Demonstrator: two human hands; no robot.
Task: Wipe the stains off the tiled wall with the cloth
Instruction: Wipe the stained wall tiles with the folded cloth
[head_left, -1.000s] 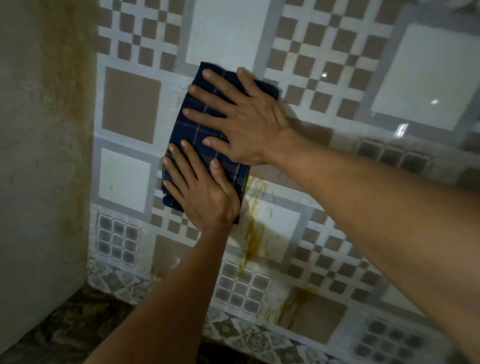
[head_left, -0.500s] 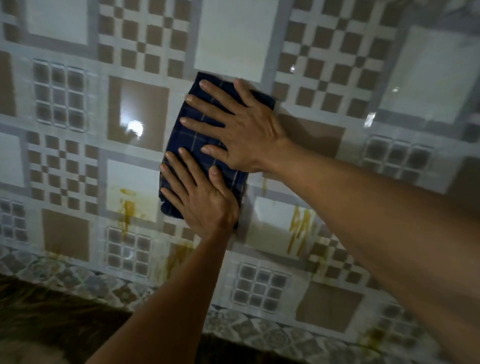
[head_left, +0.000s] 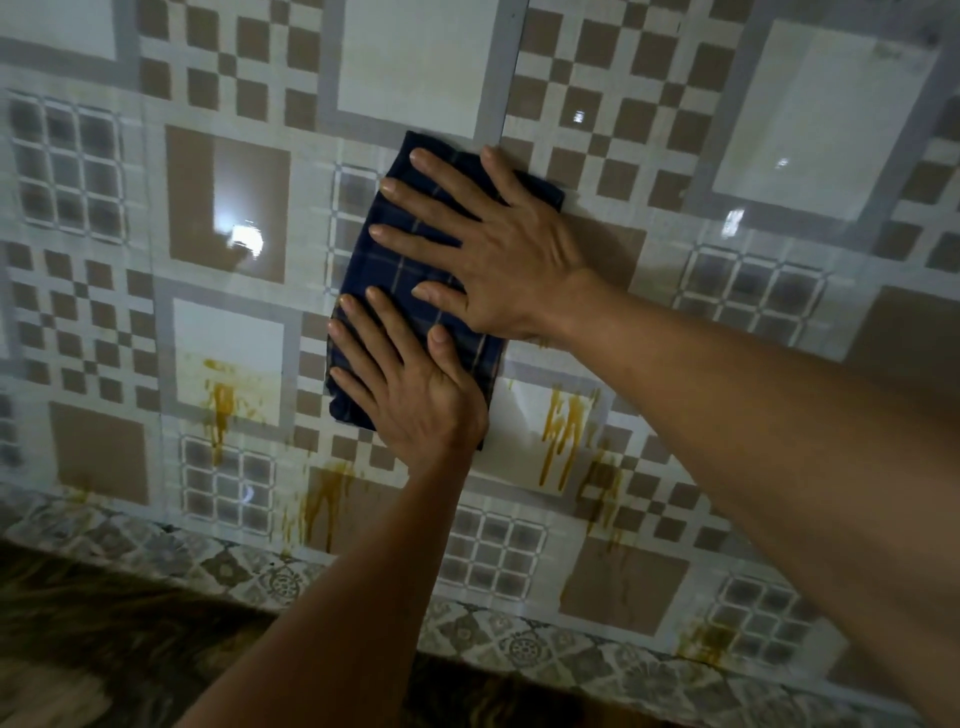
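Observation:
A dark blue checked cloth (head_left: 382, 267) lies folded flat against the patterned tiled wall (head_left: 415, 62). My right hand (head_left: 498, 244) presses its upper part with fingers spread. My left hand (head_left: 410, 384) presses its lower part the same way. Yellow-brown drip stains (head_left: 558, 436) run down a white tile just right of my left hand. More stains (head_left: 221, 405) mark the white tile to the lower left, and another streak (head_left: 322, 499) runs below the cloth. Both hands hide much of the cloth.
A border of ornate grey tiles (head_left: 519, 649) runs along the wall's foot, above a dark mottled floor (head_left: 104, 649). A further stain (head_left: 701, 642) sits low at the right on that border. Light glares off a brown tile (head_left: 244, 239).
The plain side wall at the left has gone out of view. My hands and the cloth now sit further right along the tiles, and more stains show on both sides.

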